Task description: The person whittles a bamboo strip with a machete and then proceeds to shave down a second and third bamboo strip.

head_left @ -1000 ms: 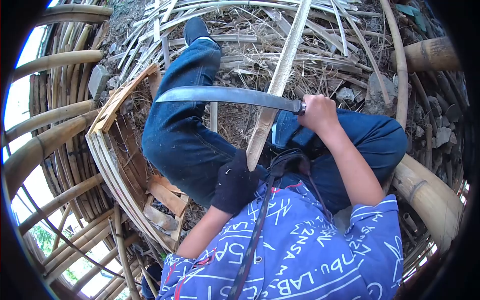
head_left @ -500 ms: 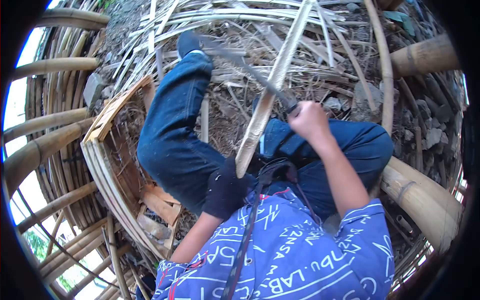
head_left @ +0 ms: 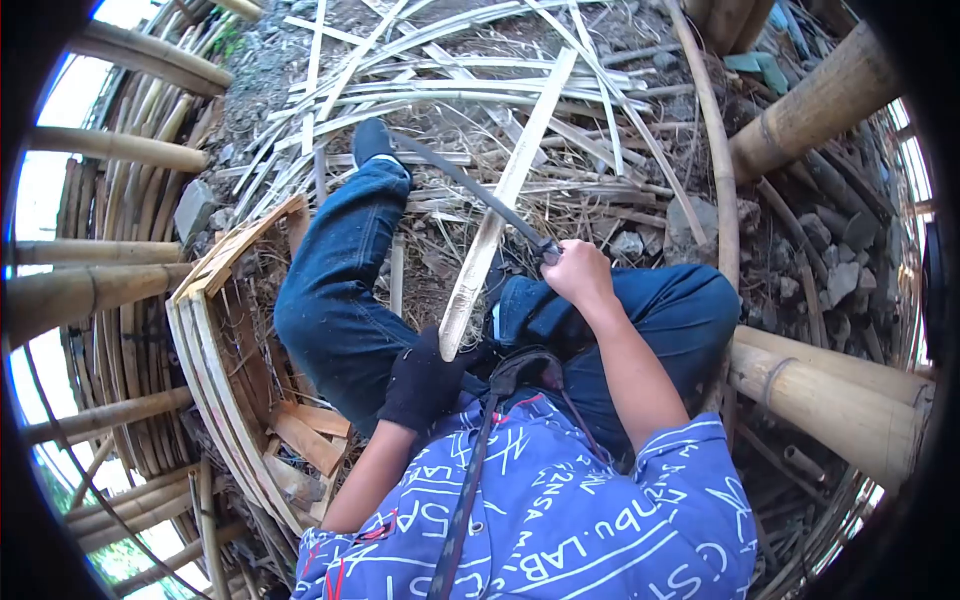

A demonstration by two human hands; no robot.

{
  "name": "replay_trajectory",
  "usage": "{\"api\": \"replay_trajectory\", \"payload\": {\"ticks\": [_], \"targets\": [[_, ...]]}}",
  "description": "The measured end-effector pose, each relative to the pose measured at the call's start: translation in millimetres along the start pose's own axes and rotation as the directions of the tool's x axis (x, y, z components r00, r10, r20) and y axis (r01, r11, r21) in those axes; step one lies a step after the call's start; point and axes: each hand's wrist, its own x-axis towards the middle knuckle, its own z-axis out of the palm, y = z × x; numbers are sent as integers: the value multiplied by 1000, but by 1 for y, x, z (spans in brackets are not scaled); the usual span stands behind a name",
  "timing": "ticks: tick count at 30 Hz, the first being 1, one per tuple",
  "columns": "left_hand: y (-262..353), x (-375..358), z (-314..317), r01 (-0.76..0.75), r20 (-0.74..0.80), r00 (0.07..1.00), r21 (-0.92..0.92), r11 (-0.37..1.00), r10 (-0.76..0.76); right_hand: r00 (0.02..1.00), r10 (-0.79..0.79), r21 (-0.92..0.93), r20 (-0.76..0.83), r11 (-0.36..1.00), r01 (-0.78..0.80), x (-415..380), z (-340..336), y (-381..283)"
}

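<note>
My left hand point(head_left: 420, 382), in a black glove, is closed around the near end of a long, pale split bamboo strip point(head_left: 522, 150). The strip slants up and away between my bent legs. My bare right hand point(head_left: 578, 272) grips the dark handle of a long knife point(head_left: 455, 178). Its straight grey blade lies across the strip around the middle, pointing to the upper left toward my left shoe. Whether the edge bites into the bamboo cannot be made out. Glove and strip hide most of my left fingers.
Loose bamboo strips point(head_left: 400, 95) litter the ground ahead. A woven bamboo frame point(head_left: 215, 345) with wood pieces point(head_left: 310, 440) stands at my left. Thick bamboo poles point(head_left: 820, 400) and broken stones point(head_left: 850, 280) lie at the right. Bamboo poles and slats point(head_left: 120, 150) line the left side.
The camera view has shifted a little. The knife, blurred before, shows sharper and crosses the strip slightly nearer to my left hand. Both hands keep their grips.
</note>
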Motion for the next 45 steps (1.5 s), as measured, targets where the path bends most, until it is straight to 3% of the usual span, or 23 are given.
{"api": "replay_trajectory", "payload": {"ticks": [3, 6, 10, 16, 18, 28, 30, 32, 34, 35, 39, 45], "targets": [[-5, -1, 2, -32, 38, 999, 44, 999, 31, 997, 81, 57, -16, 995, -80, 4, 1, 3], [-9, -3, 3, -99, 27, 995, 78, 992, 97, 996, 81, 42, -41, 996, -79, 5, 3, 5], [-17, -1, 7, -51, 13, 999, 28, 998, 51, 998, 59, 41, -33, 997, -58, 8, 8, 10], [-40, 12, 12, -113, 65, 992, 52, 992, 110, 998, 62, 17, -3, 998, -62, 4, 0, 4], [-51, 18, 14, -228, 97, 969, 9, 974, 226, 999, 43, 29, 5, 999, -43, 6, 0, 3], [-73, 32, 18, -209, 171, 960, -81, 975, 220, 999, 43, 6, -15, 999, -43, 9, 8, 11], [-96, 44, 33, -491, 119, 869, 94, 866, 480, 999, 32, -6, 2, 999, -32, 9, 8, 10], [-93, 41, 31, -471, 86, 882, 102, 876, 464, 1000, 29, -5, -5, 1000, -29, 5, 6, 7], [-61, 22, 7, -136, 138, 979, -113, 984, 151, 1000, 2, -2, -5, 1000, -2, 6, 7, 10], [-59, 20, 7, -112, 126, 984, -91, 990, 123, 1000, 9, -9, 14, 1000, -9, 6, 6, 11], [-72, 22, 19, -158, -6, 987, 98, 983, 159, 1000, 11, -38, 28, 999, -10, 6, 9, 11], [-73, 19, 11, -221, 9, 975, 71, 973, 221, 998, -11, -40, 55, 999, 13, 9, 10, 17]]}}
